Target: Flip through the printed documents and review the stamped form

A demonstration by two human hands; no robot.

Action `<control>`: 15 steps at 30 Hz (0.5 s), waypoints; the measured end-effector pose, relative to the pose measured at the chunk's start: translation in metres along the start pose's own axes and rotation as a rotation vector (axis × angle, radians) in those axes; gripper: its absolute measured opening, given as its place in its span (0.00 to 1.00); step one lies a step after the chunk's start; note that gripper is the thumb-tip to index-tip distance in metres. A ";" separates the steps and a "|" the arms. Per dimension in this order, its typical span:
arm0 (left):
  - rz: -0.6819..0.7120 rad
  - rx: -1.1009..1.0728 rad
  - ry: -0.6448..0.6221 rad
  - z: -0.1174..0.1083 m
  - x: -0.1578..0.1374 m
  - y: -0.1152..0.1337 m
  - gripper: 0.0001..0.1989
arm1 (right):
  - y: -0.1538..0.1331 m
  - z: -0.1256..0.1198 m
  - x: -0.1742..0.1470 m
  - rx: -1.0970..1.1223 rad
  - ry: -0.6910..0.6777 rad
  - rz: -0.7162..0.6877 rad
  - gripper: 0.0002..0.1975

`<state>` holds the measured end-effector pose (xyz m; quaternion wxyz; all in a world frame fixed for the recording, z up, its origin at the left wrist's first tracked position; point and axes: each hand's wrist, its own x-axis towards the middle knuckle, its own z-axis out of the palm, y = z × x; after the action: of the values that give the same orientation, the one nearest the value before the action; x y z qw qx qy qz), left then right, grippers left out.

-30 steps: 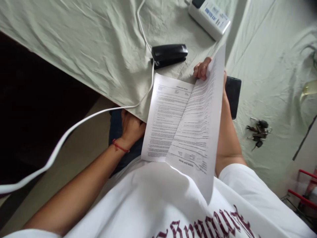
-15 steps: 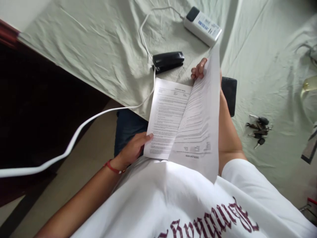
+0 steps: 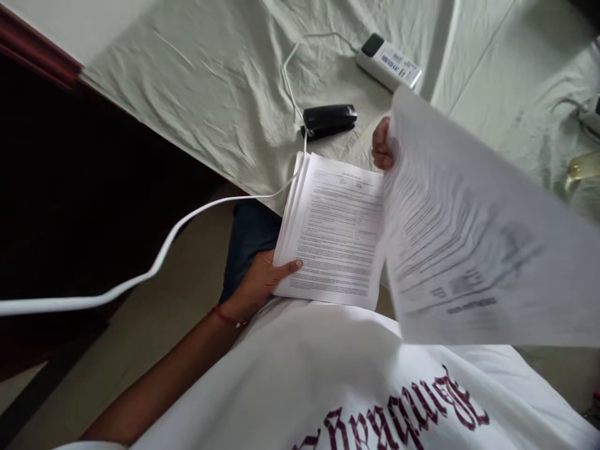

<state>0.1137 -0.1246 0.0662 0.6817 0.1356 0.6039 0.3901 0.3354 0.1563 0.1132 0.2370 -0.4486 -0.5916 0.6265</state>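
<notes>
My left hand (image 3: 267, 275) grips the lower left edge of a stack of printed sheets (image 3: 342, 234), its thumb lying on the top page. To the right, my right hand (image 3: 383, 144) is closed on the upper left part of a loose printed sheet (image 3: 450, 237). That sheet is lifted, bowed and smeared by motion, and it hides my right forearm. Just beyond the stack's top edge lies a black stapler (image 3: 329, 120) on the pale cloth.
A white box-shaped device (image 3: 390, 62) with a dark end sits at the back on the cloth (image 3: 225, 75). Its white cable (image 3: 220, 201) runs over the stapler's left side and the stack's corner, then off left. A yellowish clear object (image 3: 581, 170) lies far right.
The sheet in my right hand has swung to the right, off the stack, and now covers the phone-like dark object and the keys. More of the page underneath shows.
</notes>
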 end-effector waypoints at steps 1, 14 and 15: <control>-0.016 -0.002 0.010 0.000 0.000 -0.002 0.31 | -0.002 0.003 -0.001 -0.081 -0.007 -0.039 0.15; 0.003 -0.239 0.037 0.004 0.007 0.000 0.17 | 0.038 0.013 0.030 -0.679 0.083 -0.377 0.07; -0.003 -0.253 0.052 0.003 0.009 -0.002 0.16 | 0.039 0.015 0.031 -0.693 0.081 -0.399 0.08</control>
<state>0.1167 -0.1194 0.0592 0.6780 0.0375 0.5677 0.4654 0.3173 0.1665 0.0659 0.2120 -0.4026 -0.8336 0.3133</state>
